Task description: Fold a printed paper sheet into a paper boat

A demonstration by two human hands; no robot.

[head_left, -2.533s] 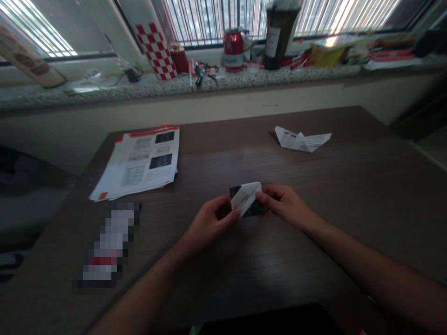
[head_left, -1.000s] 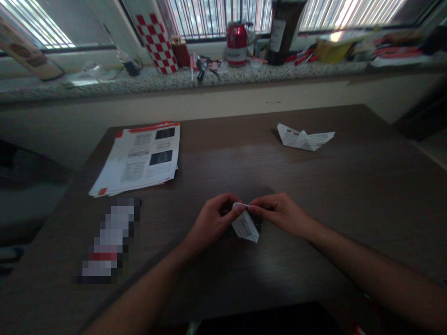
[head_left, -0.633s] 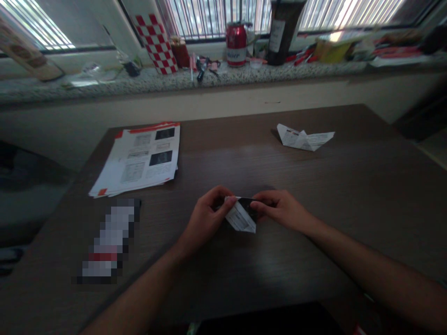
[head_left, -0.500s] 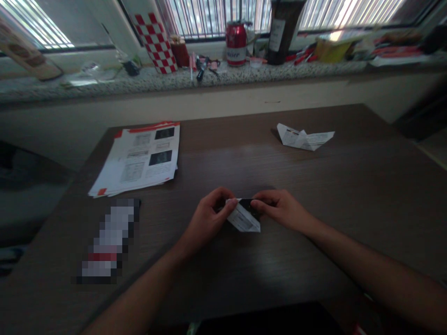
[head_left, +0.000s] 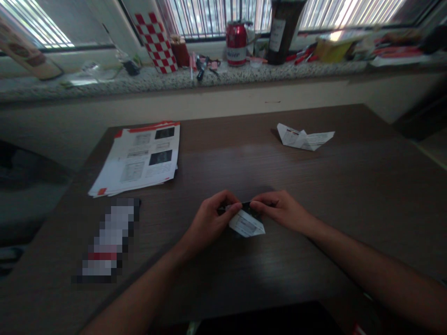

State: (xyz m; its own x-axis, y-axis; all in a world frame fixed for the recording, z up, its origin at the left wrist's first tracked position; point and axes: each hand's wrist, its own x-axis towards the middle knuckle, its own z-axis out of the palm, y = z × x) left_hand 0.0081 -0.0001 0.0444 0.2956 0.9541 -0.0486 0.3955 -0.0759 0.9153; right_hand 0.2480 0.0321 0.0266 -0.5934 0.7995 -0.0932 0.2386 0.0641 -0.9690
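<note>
The left hand pinched a small folded white-and-black printed paper between thumb and fingers, and the right hand pinched its dark part. The paper's white flap stuck out below the fingertips. Beyond the right fingers sat a white printed paper boat; beyond the left, stacked red-edged white sheets.

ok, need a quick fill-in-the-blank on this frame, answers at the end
1. Left hand and right hand both hold one folded piece of ____.
2. The paper boat lies to the ____ of the printed sheets.
3. The red-and-white drinks can stands on the speckled stone ____.

Missing words: paper; right; windowsill.
</note>
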